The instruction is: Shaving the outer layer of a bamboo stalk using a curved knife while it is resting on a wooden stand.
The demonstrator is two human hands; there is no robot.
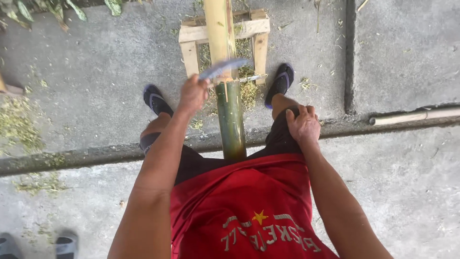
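A thick bamboo pole (231,120) runs between my legs, away from me, and over a small wooden frame (191,34). Its near part is green and its far part is pale and scraped. My left hand (192,94) is closed around the handle of a curved blade (223,68). The blade is blurred and lies across the pole where green meets pale. My right hand (303,125) rests on my right knee, fingers curled over the dark shorts, holding nothing. My feet in dark sandals stand on either side of the pole.
Green shavings (248,91) lie around the frame and at the left on the concrete. A pale pole (417,116) lies at the right along a groove in the ground. A pair of grey sandals (66,244) sits at lower left, and leaves lie top left.
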